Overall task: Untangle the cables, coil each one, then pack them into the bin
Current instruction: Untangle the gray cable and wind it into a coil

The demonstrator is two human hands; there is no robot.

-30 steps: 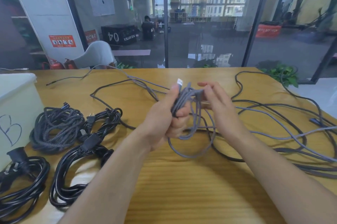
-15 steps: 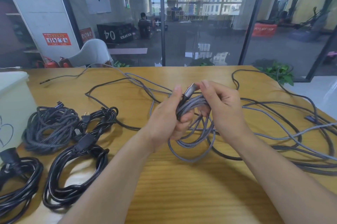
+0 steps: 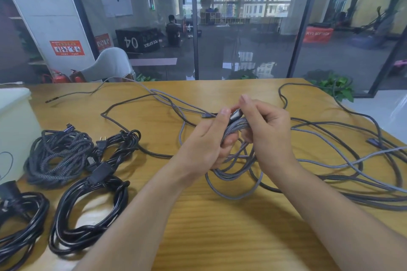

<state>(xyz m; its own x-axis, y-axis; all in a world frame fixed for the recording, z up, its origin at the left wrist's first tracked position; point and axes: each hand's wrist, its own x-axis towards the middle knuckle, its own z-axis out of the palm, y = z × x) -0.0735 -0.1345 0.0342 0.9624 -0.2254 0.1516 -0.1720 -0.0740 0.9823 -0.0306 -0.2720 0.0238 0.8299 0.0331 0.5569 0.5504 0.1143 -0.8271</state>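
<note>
Coiling step underway. Left hand [image 3: 206, 142] grips bunched grey cable [image 3: 236, 126] above table [image 3: 220, 237]; right hand [image 3: 267, 129] pinches its plug end. Next: tuck end round loops. Finished coils [image 3: 59, 156] lie left, beside white bin [image 3: 15, 120].

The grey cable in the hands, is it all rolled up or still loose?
Partly rolled. The left hand grips a bundle of the grey cable, the right hand pinches its plug end, but loops hang loose below.
</note>
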